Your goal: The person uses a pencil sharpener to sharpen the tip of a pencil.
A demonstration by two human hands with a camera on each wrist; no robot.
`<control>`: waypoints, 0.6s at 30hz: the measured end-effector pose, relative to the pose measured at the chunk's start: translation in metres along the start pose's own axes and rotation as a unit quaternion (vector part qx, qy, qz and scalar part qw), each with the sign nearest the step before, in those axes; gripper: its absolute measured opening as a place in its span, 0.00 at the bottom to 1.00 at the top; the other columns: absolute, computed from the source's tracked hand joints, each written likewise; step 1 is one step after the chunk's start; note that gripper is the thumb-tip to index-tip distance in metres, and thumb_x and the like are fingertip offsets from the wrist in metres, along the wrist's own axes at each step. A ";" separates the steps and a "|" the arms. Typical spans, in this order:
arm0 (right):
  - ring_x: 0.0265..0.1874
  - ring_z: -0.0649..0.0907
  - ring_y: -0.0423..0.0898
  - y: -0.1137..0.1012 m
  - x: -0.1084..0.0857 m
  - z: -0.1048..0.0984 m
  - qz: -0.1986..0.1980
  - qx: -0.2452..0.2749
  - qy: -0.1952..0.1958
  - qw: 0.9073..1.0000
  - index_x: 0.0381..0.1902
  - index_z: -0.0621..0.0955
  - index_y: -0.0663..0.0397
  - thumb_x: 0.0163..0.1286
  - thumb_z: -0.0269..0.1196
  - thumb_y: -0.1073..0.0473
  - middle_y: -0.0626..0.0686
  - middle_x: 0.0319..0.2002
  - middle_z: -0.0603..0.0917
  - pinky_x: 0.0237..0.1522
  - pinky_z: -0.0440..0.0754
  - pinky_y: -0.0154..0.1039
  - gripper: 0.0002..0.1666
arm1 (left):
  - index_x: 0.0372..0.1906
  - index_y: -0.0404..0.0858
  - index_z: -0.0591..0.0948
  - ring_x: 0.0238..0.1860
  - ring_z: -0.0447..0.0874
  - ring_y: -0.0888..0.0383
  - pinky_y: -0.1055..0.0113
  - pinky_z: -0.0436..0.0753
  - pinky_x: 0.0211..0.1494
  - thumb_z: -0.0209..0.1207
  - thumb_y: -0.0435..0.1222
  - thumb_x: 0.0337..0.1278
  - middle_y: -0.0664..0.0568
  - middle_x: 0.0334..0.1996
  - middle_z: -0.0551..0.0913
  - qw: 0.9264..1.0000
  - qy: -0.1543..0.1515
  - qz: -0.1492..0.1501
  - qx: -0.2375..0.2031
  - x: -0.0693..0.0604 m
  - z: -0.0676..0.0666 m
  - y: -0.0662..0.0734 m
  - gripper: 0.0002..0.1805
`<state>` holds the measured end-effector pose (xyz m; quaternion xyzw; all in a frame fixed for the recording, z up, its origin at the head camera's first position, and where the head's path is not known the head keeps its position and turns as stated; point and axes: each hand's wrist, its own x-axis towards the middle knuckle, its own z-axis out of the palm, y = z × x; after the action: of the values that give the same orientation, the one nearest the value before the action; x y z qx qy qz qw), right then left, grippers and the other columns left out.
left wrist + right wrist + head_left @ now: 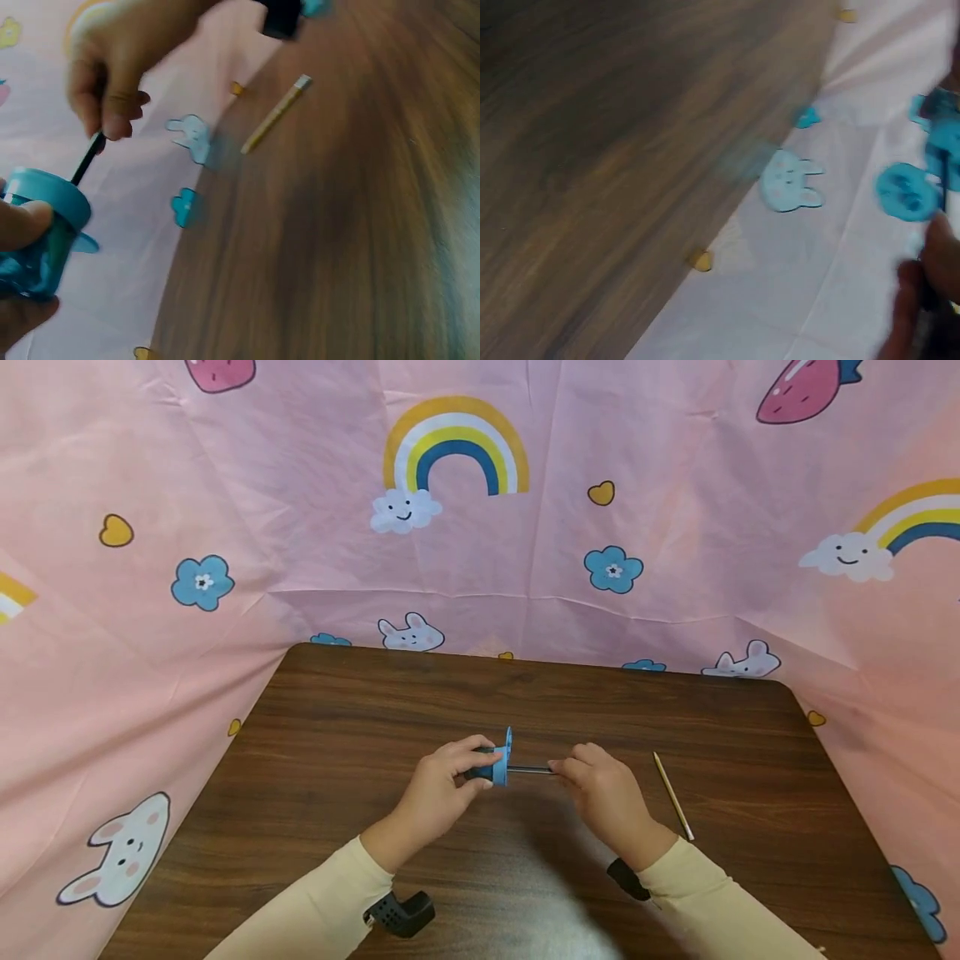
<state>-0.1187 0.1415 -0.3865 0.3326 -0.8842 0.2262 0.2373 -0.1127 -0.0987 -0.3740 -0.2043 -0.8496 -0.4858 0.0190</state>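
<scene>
My left hand (429, 795) grips a blue pencil sharpener (500, 767) with a translucent body, fingers above and thumb below. Its round flap lid (906, 192) stands open, and in the head view it sticks up at the rim. A dark pencil (531, 769) runs level into the sharpener's mouth. With fingertips and thumb, my right hand (609, 795) pinches the pencil's other end. The left wrist view shows the same sharpener (54, 193) and pencil (88, 159) at its left side. The pencil's tip is hidden inside the sharpener.
To the right of my right hand, a gold pencil (673, 797) with a white end lies on the dark wooden table (337, 718). Pink printed cloth (480, 560) hangs behind the table and along its sides.
</scene>
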 end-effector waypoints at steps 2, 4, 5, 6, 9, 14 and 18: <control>0.22 0.76 0.37 -0.001 0.004 -0.005 0.074 0.072 -0.070 0.992 0.29 0.87 0.56 0.53 0.72 0.66 0.46 0.24 0.79 0.22 0.76 0.30 0.05 | 0.51 0.39 0.86 0.50 0.78 0.56 0.68 0.82 0.41 0.67 0.25 0.50 0.53 0.54 0.81 0.997 0.004 0.055 0.047 -0.002 0.001 -0.003 0.19; 0.22 0.76 0.36 0.000 0.010 -0.012 0.148 0.150 -0.147 0.966 0.29 0.87 0.56 0.57 0.70 0.65 0.45 0.25 0.81 0.23 0.76 0.30 0.01 | 0.49 0.38 0.86 0.52 0.78 0.55 0.67 0.83 0.45 0.68 0.25 0.48 0.52 0.53 0.81 0.991 0.011 0.109 0.076 -0.003 0.003 -0.007 0.19; 0.21 0.76 0.35 0.002 0.013 -0.015 0.186 0.192 -0.184 0.946 0.29 0.87 0.57 0.60 0.69 0.64 0.45 0.25 0.81 0.22 0.75 0.31 0.02 | 0.48 0.38 0.87 0.53 0.78 0.54 0.66 0.83 0.47 0.69 0.24 0.47 0.52 0.52 0.82 0.987 0.015 0.135 0.087 -0.003 0.004 -0.009 0.19; 0.20 0.75 0.36 0.005 0.016 -0.018 0.220 0.236 -0.217 0.921 0.29 0.86 0.58 0.62 0.67 0.62 0.46 0.24 0.81 0.21 0.74 0.31 0.04 | 0.47 0.38 0.87 0.53 0.78 0.54 0.65 0.83 0.49 0.69 0.24 0.46 0.51 0.51 0.82 0.982 0.021 0.161 0.097 -0.003 0.005 -0.011 0.19; 0.19 0.72 0.38 0.015 0.021 -0.022 0.300 0.346 -0.293 0.839 0.31 0.85 0.63 0.66 0.64 0.61 0.47 0.21 0.80 0.21 0.72 0.33 0.09 | 0.43 0.37 0.88 0.54 0.78 0.52 0.64 0.82 0.53 0.68 0.20 0.44 0.49 0.49 0.82 0.966 0.037 0.233 0.109 -0.002 0.007 -0.014 0.18; 0.22 0.76 0.41 0.021 0.022 -0.022 0.318 0.360 -0.323 0.815 0.35 0.85 0.66 0.69 0.62 0.60 0.49 0.23 0.81 0.26 0.76 0.36 0.11 | 0.42 0.36 0.88 0.53 0.78 0.51 0.65 0.81 0.54 0.66 0.17 0.45 0.47 0.48 0.82 0.956 0.042 0.268 0.112 0.001 0.009 -0.016 0.18; 0.32 0.82 0.43 0.010 0.022 -0.019 0.247 0.205 -0.280 0.905 0.47 0.85 0.59 0.68 0.63 0.55 0.50 0.36 0.85 0.33 0.81 0.40 0.16 | 0.46 0.37 0.87 0.54 0.78 0.52 0.66 0.83 0.49 0.68 0.21 0.46 0.50 0.51 0.82 0.981 0.031 0.172 0.079 0.002 0.008 -0.013 0.19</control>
<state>-0.1352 0.1485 -0.3613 0.1943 -0.9021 0.3519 -0.1569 -0.1178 -0.0972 -0.3884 -0.3301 -0.8363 -0.4130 0.1451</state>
